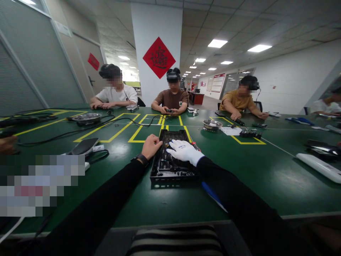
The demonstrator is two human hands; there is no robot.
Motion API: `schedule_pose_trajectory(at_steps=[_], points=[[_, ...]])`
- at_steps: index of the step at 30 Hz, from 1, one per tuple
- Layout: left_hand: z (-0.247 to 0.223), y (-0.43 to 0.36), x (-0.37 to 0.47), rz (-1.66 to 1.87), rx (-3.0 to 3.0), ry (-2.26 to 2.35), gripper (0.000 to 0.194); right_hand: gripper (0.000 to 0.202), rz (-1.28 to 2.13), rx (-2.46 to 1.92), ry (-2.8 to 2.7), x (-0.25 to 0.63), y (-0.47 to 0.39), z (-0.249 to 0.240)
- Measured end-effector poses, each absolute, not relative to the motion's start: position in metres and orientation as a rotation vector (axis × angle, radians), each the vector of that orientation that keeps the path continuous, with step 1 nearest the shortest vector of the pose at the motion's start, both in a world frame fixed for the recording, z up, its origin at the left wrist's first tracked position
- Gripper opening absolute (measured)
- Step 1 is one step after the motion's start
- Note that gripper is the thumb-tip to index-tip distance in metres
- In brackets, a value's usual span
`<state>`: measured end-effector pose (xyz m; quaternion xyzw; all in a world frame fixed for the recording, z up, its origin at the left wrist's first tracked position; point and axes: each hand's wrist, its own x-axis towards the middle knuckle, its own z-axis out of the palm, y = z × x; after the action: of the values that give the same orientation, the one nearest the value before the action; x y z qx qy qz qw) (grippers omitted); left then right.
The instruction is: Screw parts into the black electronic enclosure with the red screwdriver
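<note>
Indoor lt, dimmish overall; comes from ceiling panels point(217, 43), blown out wht. Bright overexposed gap in bg just L of pillar point(157, 21). Green counter point(255, 192) semi-gloss, w/ soft glare on R side. Blk sleeves point(103, 202) v. dark, little detail; interior of blk tray point(152, 172) murky, small parts hard to read. Wht glove point(183, 150) brightest thing nr ctr. Wide-angle warp: walls & ceiling lean/stretch twd edges. Bg a bit soft; pixelated patch point(39, 185) lower L.
</note>
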<state>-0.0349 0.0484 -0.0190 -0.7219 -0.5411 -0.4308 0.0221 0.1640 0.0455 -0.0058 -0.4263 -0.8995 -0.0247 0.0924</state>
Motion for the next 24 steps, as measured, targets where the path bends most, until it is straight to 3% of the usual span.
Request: schedule_pose_trajectory(at_steps=[5, 17, 24], points=[[-0.017, 0.047, -0.035, -1.439, -2.355, -1.592, 0.011, 0.062, -0.141, -1.174, -2.596, 0.167, 0.040, -0.001], [-0.025, 0.057, -0.037, -1.559, -2.662, -1.586, 0.053, 0.070, -0.117, -1.206, -2.660, 0.167, 0.041, -0.001], [-0.019, 0.051, -0.035, -1.517, -2.840, -1.584, 0.049, 0.052, -0.156, -1.083, -2.612, 0.168, 0.043, -0.001]])
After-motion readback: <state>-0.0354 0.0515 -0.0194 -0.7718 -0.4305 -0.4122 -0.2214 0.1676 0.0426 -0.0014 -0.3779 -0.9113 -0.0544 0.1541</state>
